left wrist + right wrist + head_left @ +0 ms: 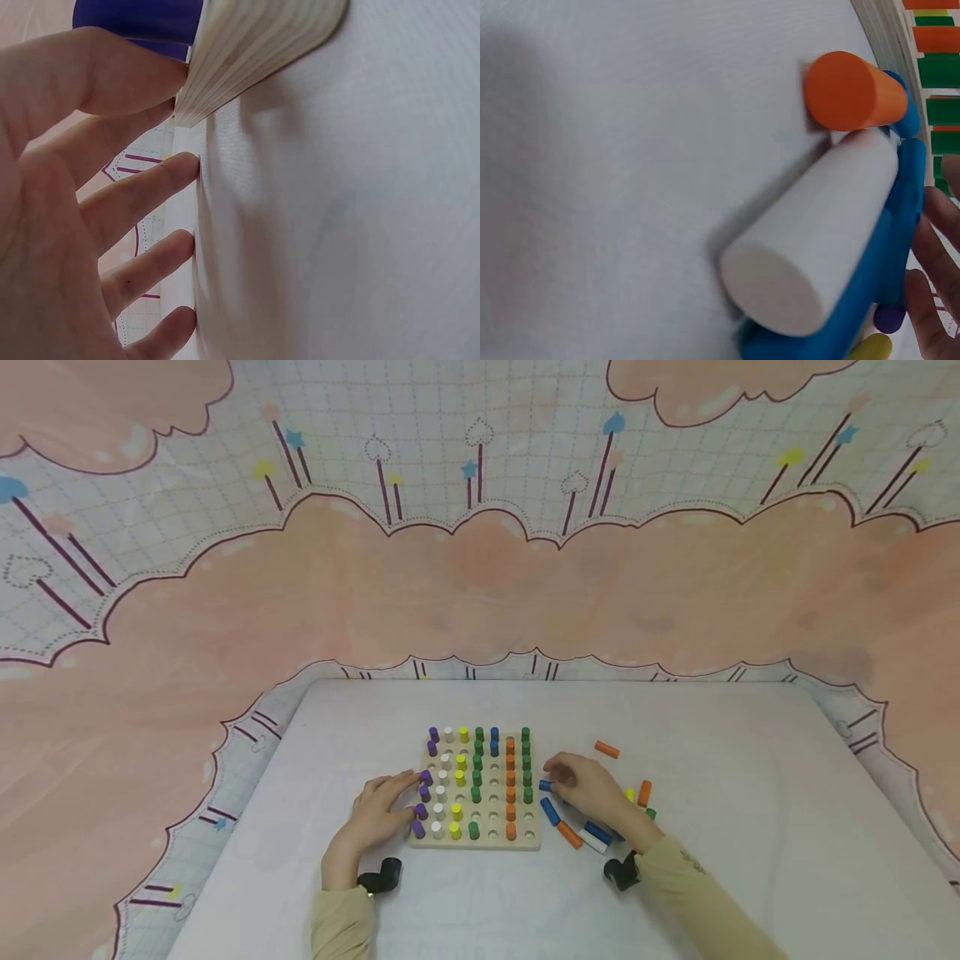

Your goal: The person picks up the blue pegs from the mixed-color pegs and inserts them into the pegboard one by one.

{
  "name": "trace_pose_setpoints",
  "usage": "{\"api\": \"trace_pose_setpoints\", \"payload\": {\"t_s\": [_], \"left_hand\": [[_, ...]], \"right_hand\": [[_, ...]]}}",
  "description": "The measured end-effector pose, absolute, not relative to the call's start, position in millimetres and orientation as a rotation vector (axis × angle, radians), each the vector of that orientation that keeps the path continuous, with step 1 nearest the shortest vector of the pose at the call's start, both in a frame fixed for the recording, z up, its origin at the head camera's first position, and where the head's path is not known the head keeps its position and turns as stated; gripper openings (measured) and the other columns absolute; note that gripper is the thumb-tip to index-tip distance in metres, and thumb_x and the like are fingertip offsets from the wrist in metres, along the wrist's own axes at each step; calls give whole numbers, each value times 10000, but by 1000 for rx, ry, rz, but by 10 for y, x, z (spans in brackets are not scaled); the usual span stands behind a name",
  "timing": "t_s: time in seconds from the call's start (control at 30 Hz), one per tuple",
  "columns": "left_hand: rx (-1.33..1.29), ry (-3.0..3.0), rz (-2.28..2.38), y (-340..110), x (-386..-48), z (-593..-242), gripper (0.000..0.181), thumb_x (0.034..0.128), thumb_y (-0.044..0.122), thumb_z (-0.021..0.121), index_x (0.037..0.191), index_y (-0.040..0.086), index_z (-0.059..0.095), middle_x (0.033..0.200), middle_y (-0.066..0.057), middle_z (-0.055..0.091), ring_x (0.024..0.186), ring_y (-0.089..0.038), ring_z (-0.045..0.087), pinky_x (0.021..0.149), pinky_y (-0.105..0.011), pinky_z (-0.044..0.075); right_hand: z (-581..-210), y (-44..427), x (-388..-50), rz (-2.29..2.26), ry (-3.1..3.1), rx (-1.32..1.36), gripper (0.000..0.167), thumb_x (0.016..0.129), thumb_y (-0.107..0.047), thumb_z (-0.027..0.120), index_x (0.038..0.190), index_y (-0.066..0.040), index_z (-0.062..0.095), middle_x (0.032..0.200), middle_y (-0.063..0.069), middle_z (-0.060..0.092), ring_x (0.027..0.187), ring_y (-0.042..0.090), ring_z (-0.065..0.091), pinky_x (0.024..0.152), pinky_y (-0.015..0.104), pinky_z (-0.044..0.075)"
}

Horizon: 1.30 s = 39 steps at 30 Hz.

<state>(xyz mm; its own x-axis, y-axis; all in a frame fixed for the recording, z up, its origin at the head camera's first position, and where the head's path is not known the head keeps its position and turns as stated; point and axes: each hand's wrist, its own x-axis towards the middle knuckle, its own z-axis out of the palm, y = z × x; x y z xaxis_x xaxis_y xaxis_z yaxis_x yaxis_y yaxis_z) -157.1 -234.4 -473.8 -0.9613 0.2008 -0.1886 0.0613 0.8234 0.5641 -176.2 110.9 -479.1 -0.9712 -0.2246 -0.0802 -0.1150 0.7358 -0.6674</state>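
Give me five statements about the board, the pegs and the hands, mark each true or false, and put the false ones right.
1. The left hand is at the left side of the board. True.
2. The loose pegs lie to the left of the board. False: the loose pegs lie to its right, by the right hand.
3. The leftmost column has purple pegs. True.
4. Blue pegs fill their whole column. False: two blue pegs stand at its far end, with empty holes nearer the person.
5. In the right wrist view, a white peg lies beside an orange peg. True.
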Motion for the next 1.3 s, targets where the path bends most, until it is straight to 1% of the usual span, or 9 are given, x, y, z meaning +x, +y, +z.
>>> {"api": "trace_pose_setpoints", "payload": {"t_s": [0.17,0.33,0.6,0.83,0.93,1.17,1.3], "left_hand": [[212,2771,839,-2342,-1575,-4731,550,859,162,585,1402,149,495,1514,-119,414,1396,-416,258,1104,-683,197],[199,2765,848,-2332,-1571,-4724,552,857,159,590,1401,143,495,1512,-124,415,1398,-419,254,1109,-682,189],[195,2765,846,-2324,-1572,-4741,548,862,160,592,1401,153,496,1513,-116,416,1401,-414,250,1110,-681,184],[199,2773,836,-2323,-1580,-4748,546,864,165,588,1402,153,495,1513,-119,416,1394,-413,261,1104,-684,192],[195,2775,839,-2326,-1579,-4752,546,861,163,588,1400,152,498,1511,-119,418,1393,-416,262,1102,-686,193],[198,2779,840,-2332,-1575,-4754,545,858,158,588,1396,141,501,1509,-121,421,1391,-417,264,1098,-689,199],[196,2780,836,-2336,-1573,-4756,545,860,159,589,1397,142,500,1510,-117,421,1392,-415,264,1097,-692,200]], "right_hand": [[-4812,1087,-1750,-1031,2784,-288,272,845,-91,691,1106,-157,655,999,-29,687,933,118,622,864,355,540],[-4820,1057,-1758,-983,2808,-314,277,837,-89,691,1106,-146,662,967,-36,679,892,108,598,843,342,535],[-4876,1048,-1783,-947,2854,-342,289,801,-48,714,1075,-133,674,937,-33,675,838,94,581,784,300,519],[-4889,1059,-1790,-928,2892,-377,242,791,-44,724,1017,-125,698,876,-38,653,781,88,545,721,268,478],[-4897,1065,-1789,-931,2894,-381,246,799,-51,718,1032,-126,696,880,-36,648,775,79,533,712,251,465],[-4891,1094,-1788,-1039,2851,-342,279,828,-68,688,1099,-134,678,932,-23,626,832,102,537,746,265,452],[-4867,1127,-1790,-1124,2824,-351,287,845,-75,672,1126,-138,665,948,-17,610,852,108,530,743,247,451]]}}
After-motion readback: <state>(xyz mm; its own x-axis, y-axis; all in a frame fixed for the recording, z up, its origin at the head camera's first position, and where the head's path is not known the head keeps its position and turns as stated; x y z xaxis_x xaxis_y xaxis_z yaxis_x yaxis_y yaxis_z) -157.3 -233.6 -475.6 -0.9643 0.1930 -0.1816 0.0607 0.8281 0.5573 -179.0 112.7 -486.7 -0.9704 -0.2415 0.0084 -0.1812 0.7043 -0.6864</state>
